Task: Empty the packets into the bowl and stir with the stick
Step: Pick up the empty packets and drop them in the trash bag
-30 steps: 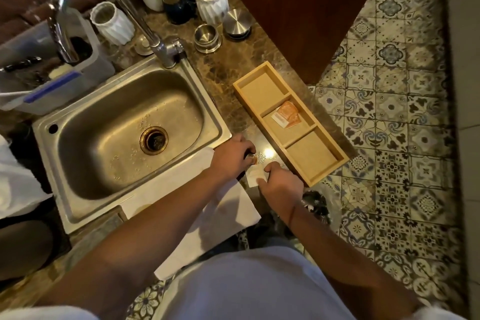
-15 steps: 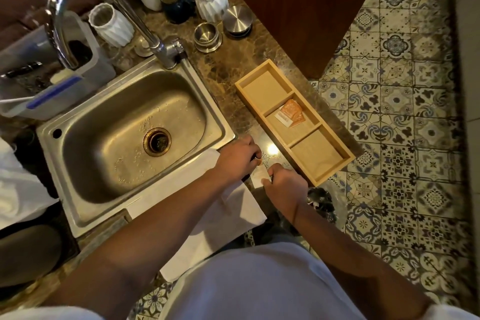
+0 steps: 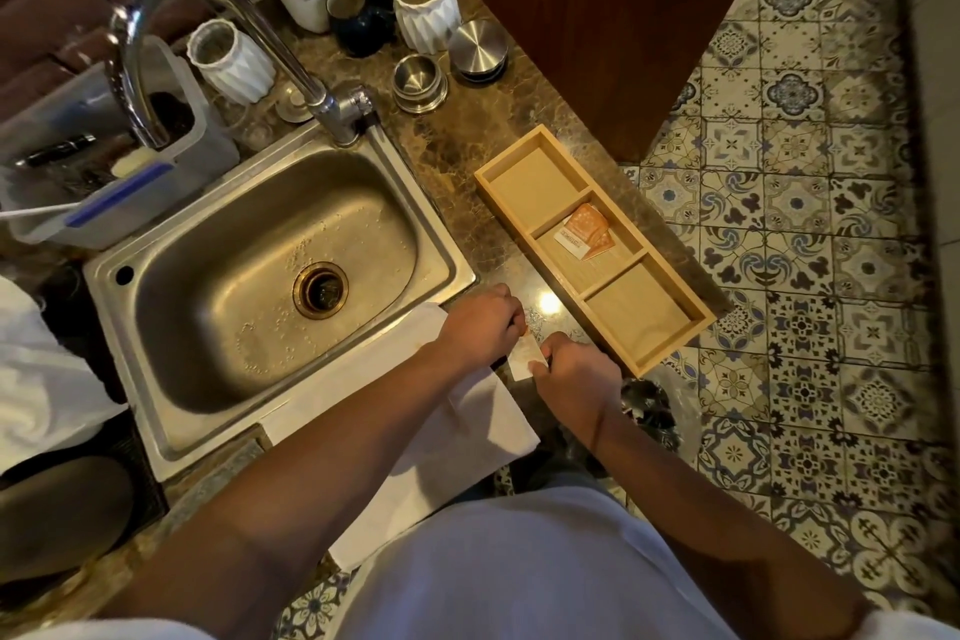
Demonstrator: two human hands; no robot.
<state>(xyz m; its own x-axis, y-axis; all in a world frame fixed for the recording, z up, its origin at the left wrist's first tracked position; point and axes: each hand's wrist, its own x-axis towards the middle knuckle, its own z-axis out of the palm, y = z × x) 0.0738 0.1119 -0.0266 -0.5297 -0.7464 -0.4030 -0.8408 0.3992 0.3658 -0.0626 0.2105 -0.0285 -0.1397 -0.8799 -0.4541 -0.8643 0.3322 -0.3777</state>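
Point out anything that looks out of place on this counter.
The wooden tray sits askew, its near corner overhanging the counter edge above the tiled floor. Otherwise nothing stands out.

Packet pinched between both hands

A small white packet sits between the left hand and right hand; orange packets lie well beyond the right hand.
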